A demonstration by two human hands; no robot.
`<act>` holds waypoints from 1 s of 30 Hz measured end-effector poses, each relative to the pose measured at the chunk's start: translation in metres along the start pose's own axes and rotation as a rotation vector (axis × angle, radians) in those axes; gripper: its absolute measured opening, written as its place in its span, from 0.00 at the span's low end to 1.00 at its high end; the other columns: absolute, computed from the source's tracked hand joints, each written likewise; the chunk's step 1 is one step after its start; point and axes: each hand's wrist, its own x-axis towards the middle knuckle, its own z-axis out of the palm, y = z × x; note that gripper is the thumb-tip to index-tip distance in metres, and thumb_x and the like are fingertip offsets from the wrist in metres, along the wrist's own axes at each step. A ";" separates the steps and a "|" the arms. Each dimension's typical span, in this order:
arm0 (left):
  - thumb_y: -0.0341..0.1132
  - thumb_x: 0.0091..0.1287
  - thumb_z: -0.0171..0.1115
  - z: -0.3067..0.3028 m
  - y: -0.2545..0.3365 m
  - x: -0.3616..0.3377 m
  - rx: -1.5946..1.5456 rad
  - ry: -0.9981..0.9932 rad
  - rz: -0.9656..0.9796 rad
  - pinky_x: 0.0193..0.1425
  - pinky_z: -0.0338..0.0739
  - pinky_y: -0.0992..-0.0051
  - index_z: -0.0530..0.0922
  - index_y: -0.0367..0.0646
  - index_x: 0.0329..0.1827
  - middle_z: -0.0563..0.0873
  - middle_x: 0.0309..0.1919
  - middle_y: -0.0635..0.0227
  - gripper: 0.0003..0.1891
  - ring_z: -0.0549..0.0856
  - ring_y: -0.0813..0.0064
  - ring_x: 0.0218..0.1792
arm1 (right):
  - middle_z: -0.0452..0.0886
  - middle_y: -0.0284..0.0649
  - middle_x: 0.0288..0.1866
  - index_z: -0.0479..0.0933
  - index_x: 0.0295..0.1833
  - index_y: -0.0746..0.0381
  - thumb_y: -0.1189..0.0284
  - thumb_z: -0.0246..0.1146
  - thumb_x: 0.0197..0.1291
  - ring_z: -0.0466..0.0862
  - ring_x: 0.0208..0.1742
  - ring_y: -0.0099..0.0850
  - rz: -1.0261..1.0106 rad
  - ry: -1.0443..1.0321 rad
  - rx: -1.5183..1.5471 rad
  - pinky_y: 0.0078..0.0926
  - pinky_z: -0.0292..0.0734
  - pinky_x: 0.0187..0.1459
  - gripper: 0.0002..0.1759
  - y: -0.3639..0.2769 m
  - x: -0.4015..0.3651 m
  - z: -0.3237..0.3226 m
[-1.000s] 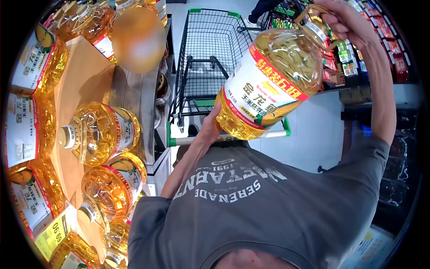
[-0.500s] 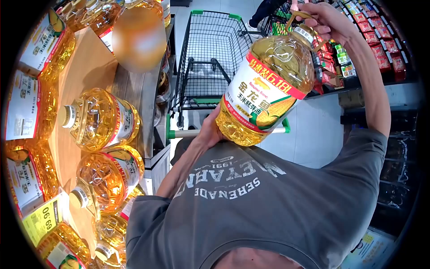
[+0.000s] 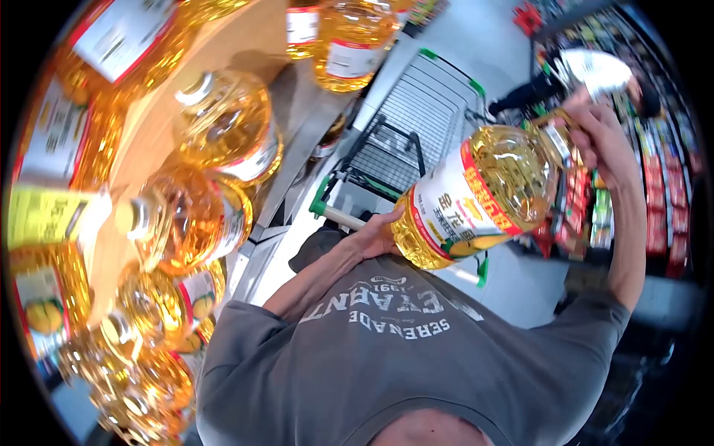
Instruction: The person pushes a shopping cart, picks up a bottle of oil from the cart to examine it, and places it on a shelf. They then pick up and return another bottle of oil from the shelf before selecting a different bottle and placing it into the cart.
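Observation:
A large bottle of golden oil with a red and white label is held in front of my chest, tilted with its cap end to the upper right. My left hand supports its base from the left. My right hand is closed round the handle by the neck. More oil bottles stand to the left, among them one with a white cap and another below it. Beyond the held bottle is a shopping cart with green corners.
A wooden display shelf carries the bottles on the left, with a yellow price tag at its edge. A person in a white top is bent over at the upper right, near shelves of red packets.
The view has turned, so the cart and shelves appear rotated. The held bottle has moved a little right and down and leans further over. More of the other person shows.

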 end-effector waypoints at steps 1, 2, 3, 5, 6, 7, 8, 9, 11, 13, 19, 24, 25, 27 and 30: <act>0.61 0.69 0.56 0.000 0.001 -0.003 -0.009 0.009 0.053 0.70 0.71 0.54 0.59 0.44 0.76 0.72 0.69 0.56 0.40 0.73 0.57 0.69 | 0.65 0.22 0.15 0.79 0.36 0.68 0.60 0.62 0.69 0.58 0.10 0.11 -0.011 -0.015 0.010 0.13 0.47 0.11 0.19 -0.005 0.002 0.001; 0.60 0.69 0.57 0.002 0.002 -0.005 -0.012 0.025 0.081 0.70 0.71 0.54 0.59 0.44 0.76 0.73 0.69 0.56 0.39 0.73 0.58 0.69 | 0.65 0.22 0.15 0.78 0.36 0.68 0.60 0.62 0.69 0.59 0.10 0.11 -0.019 -0.027 0.022 0.13 0.48 0.11 0.19 -0.010 0.004 0.002; 0.58 0.70 0.57 0.003 0.002 -0.007 -0.014 0.038 0.105 0.71 0.70 0.55 0.60 0.44 0.76 0.74 0.68 0.57 0.39 0.73 0.60 0.69 | 0.65 0.22 0.15 0.79 0.35 0.66 0.60 0.61 0.70 0.59 0.10 0.11 -0.059 -0.083 -0.009 0.13 0.49 0.12 0.19 -0.018 0.005 0.005; 0.57 0.70 0.57 -0.001 -0.002 -0.007 -0.045 -0.002 0.211 0.72 0.68 0.55 0.60 0.44 0.76 0.74 0.68 0.58 0.38 0.73 0.60 0.69 | 0.64 0.22 0.13 0.78 0.31 0.64 0.60 0.61 0.70 0.59 0.10 0.11 -0.141 -0.098 -0.056 0.13 0.49 0.12 0.20 -0.034 0.005 0.017; 0.56 0.70 0.57 -0.002 -0.004 -0.004 -0.066 -0.046 0.275 0.73 0.66 0.56 0.60 0.44 0.75 0.74 0.69 0.59 0.37 0.72 0.61 0.70 | 0.64 0.22 0.13 0.78 0.29 0.63 0.60 0.61 0.70 0.59 0.10 0.11 -0.202 -0.115 -0.063 0.13 0.49 0.12 0.20 -0.040 0.004 0.022; 0.54 0.69 0.60 -0.003 -0.005 -0.004 -0.127 -0.062 0.340 0.75 0.62 0.56 0.61 0.44 0.75 0.74 0.69 0.62 0.37 0.72 0.62 0.70 | 0.64 0.21 0.12 0.78 0.26 0.62 0.59 0.61 0.70 0.58 0.10 0.11 -0.234 -0.084 -0.125 0.15 0.46 0.13 0.21 -0.048 0.003 0.029; 0.51 0.68 0.63 -0.005 -0.006 -0.004 -0.201 -0.005 0.380 0.78 0.57 0.56 0.60 0.43 0.76 0.71 0.71 0.62 0.38 0.68 0.61 0.73 | 0.65 0.21 0.13 0.77 0.22 0.61 0.58 0.62 0.69 0.57 0.12 0.10 -0.274 -0.042 -0.136 0.15 0.44 0.16 0.24 -0.059 -0.006 0.040; 0.50 0.67 0.65 -0.013 -0.005 0.003 -0.251 -0.105 0.434 0.80 0.54 0.56 0.59 0.44 0.77 0.69 0.72 0.61 0.39 0.66 0.61 0.74 | 0.67 0.22 0.13 0.77 0.21 0.61 0.57 0.62 0.69 0.58 0.13 0.10 -0.367 -0.024 -0.112 0.15 0.44 0.16 0.25 -0.062 -0.004 0.047; 0.47 0.66 0.66 -0.020 0.002 0.010 -0.369 -0.198 0.527 0.83 0.46 0.56 0.57 0.46 0.78 0.66 0.74 0.60 0.40 0.61 0.58 0.76 | 0.72 0.24 0.15 0.77 0.19 0.62 0.56 0.63 0.69 0.59 0.15 0.10 -0.585 -0.025 -0.102 0.14 0.46 0.18 0.27 -0.067 -0.006 0.062; 0.49 0.68 0.63 -0.020 0.012 0.016 -0.356 -0.191 0.716 0.81 0.49 0.51 0.56 0.49 0.78 0.64 0.75 0.59 0.39 0.61 0.56 0.76 | 0.75 0.26 0.16 0.79 0.21 0.63 0.59 0.63 0.69 0.63 0.15 0.10 -0.568 -0.062 -0.048 0.14 0.51 0.19 0.25 -0.076 -0.004 0.069; 0.59 0.72 0.50 -0.011 0.061 0.027 -0.454 -0.285 1.028 0.79 0.50 0.44 0.58 0.51 0.78 0.63 0.76 0.60 0.36 0.60 0.53 0.77 | 0.75 0.28 0.16 0.79 0.19 0.63 0.63 0.62 0.69 0.65 0.16 0.11 -0.575 -0.271 -0.063 0.15 0.53 0.20 0.24 -0.088 0.009 0.115; 0.71 0.71 0.28 0.001 0.100 0.016 -0.799 -0.123 1.042 0.81 0.46 0.46 0.58 0.53 0.78 0.62 0.77 0.61 0.41 0.59 0.54 0.77 | 0.69 0.25 0.14 0.77 0.20 0.70 0.62 0.58 0.72 0.62 0.18 0.13 -0.721 -0.418 -0.241 0.21 0.52 0.20 0.28 -0.073 0.043 0.148; 0.72 0.70 0.24 0.008 0.106 0.006 -0.805 -0.089 1.043 0.81 0.47 0.46 0.60 0.53 0.78 0.64 0.77 0.62 0.43 0.60 0.54 0.77 | 0.69 0.25 0.14 0.77 0.20 0.70 0.62 0.58 0.72 0.62 0.18 0.13 -0.735 -0.413 -0.240 0.21 0.52 0.20 0.28 -0.072 0.049 0.151; 0.75 0.68 0.22 -0.015 0.114 0.006 -0.795 -0.080 1.051 0.80 0.49 0.47 0.60 0.53 0.78 0.64 0.76 0.61 0.46 0.61 0.54 0.77 | 0.66 0.29 0.12 0.75 0.22 0.72 0.62 0.59 0.71 0.62 0.18 0.15 -0.710 -0.427 -0.258 0.24 0.53 0.19 0.27 -0.065 0.057 0.162; 0.76 0.67 0.22 -0.026 0.118 0.008 -0.792 -0.078 1.125 0.80 0.51 0.47 0.59 0.53 0.78 0.63 0.77 0.60 0.47 0.60 0.54 0.77 | 0.63 0.35 0.12 0.75 0.24 0.73 0.63 0.61 0.68 0.61 0.17 0.17 -0.841 -0.401 -0.428 0.27 0.55 0.19 0.24 -0.058 0.082 0.183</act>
